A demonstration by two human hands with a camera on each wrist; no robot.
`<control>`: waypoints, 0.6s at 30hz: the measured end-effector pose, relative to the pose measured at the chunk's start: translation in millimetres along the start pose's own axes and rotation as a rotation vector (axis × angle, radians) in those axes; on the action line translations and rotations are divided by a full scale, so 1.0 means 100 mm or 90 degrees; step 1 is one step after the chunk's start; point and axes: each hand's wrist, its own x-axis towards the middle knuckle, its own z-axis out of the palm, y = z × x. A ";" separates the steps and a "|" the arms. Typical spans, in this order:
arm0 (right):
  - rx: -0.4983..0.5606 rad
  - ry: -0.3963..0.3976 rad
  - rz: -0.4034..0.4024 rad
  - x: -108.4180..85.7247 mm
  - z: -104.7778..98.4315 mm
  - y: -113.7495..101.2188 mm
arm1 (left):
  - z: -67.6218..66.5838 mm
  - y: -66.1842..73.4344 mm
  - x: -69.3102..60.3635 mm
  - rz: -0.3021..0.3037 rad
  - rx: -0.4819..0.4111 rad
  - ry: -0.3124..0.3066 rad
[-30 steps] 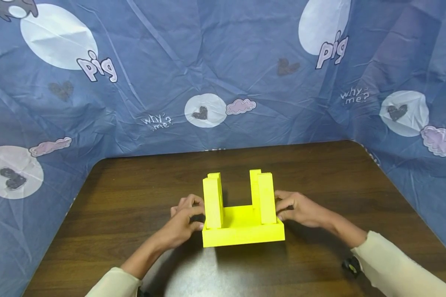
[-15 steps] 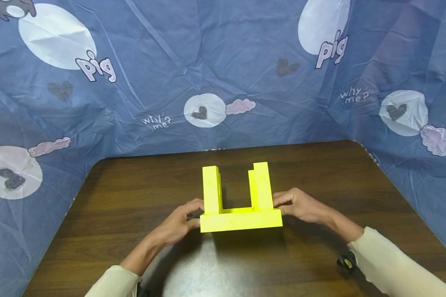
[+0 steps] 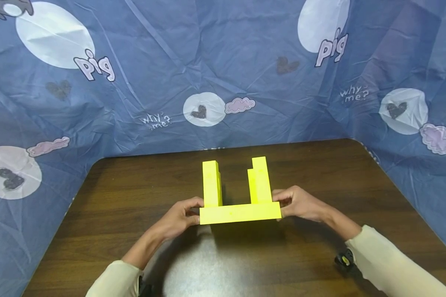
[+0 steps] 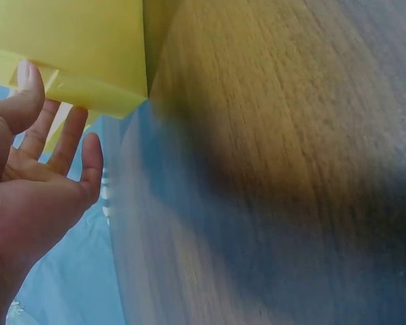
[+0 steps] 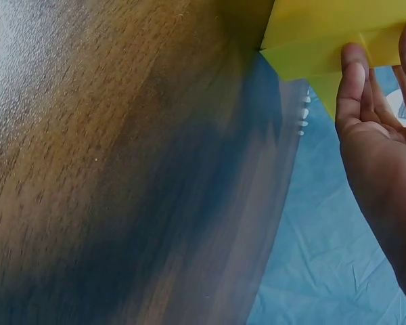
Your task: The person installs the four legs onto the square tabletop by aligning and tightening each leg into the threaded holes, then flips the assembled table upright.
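Note:
A bright yellow piece (image 3: 240, 213) like a small upturned table, with a flat base and upright legs, is held between both hands in the head view. It is tilted, so that the base's near side faces the camera. My left hand (image 3: 176, 218) pinches its left edge and my right hand (image 3: 302, 203) its right edge, fingers partly hidden behind it. In the left wrist view, the thumb lies on the yellow base (image 4: 74, 40) and the little finger stands off. The right wrist view shows fingers against the base's (image 5: 338, 34) edge.
The brown wood-grain table (image 3: 141, 181) lies beneath, with a shadow under the yellow piece. A blue printed cloth (image 3: 141, 62) hangs behind and at both sides. Dark straps with a small device (image 3: 344, 260) show at the sleeves.
Both hands have tipped and shifted the yellow piece away from the camera. Its inside floor was visible a second ago and is now hidden behind the base's near side.

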 end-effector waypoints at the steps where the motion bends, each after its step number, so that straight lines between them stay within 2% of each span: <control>1: 0.007 -0.002 0.001 0.00 0.00 0.00 | 0.00 0.00 0.00 -0.001 -0.010 -0.003; 5: 0.010 0.006 0.004 -0.01 0.01 0.00 | -0.01 -0.01 0.02 -0.018 -0.037 -0.020; 8: 0.013 0.022 -0.003 -0.01 0.03 0.00 | 0.00 0.00 0.04 -0.026 -0.031 -0.018; 14: 0.021 0.037 -0.029 -0.02 0.04 0.05 | 0.09 -0.02 0.07 0.000 0.040 0.048; 18: 0.004 0.048 -0.024 -0.02 0.04 0.05 | 0.13 -0.04 0.08 -0.008 0.038 0.091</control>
